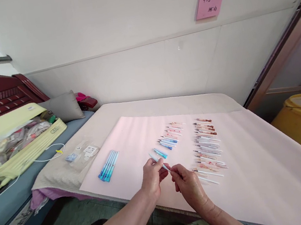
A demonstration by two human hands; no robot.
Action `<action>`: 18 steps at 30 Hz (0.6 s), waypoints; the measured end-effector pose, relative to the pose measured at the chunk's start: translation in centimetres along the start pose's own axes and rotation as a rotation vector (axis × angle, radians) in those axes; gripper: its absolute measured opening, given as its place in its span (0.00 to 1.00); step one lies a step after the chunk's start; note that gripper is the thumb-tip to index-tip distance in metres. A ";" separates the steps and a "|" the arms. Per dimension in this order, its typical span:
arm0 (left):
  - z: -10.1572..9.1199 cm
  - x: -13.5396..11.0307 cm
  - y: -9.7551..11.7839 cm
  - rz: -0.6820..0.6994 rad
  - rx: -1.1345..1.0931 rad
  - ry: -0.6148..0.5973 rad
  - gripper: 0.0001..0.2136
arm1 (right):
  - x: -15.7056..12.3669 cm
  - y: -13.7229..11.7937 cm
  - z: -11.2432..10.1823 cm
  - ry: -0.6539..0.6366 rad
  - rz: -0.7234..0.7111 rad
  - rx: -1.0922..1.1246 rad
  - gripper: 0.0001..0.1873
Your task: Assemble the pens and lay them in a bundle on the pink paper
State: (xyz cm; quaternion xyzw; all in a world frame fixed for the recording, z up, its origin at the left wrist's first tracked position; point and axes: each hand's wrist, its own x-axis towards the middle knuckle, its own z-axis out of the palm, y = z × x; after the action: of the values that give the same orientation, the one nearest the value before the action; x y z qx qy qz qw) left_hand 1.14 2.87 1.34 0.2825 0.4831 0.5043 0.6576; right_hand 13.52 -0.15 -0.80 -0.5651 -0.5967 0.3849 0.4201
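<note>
From where I stand, a pale wall (113, 19) rises behind the counter (163, 103), which bears a pink sheet (265, 151). A long column of pens (207, 146) lies on the sheet, beside the person's right hand (188, 182). The left hand (152, 175) faces it, near a group of blue pens (109, 167). Between the hands, above the sheet, slants a pale-blue pen (158, 161), left fingers pinching its barrel, right fingers its thin end. Just beyond lies a short turquoise piece (160, 153).
</note>
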 end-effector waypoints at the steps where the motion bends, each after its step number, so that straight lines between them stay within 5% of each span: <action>1: 0.1 -0.1 -0.3 -0.008 -0.003 -0.012 0.13 | 0.0 0.1 0.0 0.002 0.001 0.003 0.10; 6: 0.0 0.1 -0.3 -0.022 -0.011 -0.068 0.13 | 0.1 0.6 -0.1 -0.002 0.021 0.044 0.08; 14: -1.3 1.1 1.2 0.058 -0.050 0.057 0.10 | 0.5 1.2 -0.6 0.000 0.013 0.101 0.05; 18: -0.8 0.6 0.6 0.048 -0.028 -0.021 0.09 | 0.4 1.1 -0.6 0.022 0.001 0.073 0.06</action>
State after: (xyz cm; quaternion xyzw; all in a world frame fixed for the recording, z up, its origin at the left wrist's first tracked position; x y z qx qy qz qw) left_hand 0.16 3.53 1.33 0.2900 0.4622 0.5236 0.6543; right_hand 14.48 0.30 -1.56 -0.5537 -0.5772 0.4005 0.4470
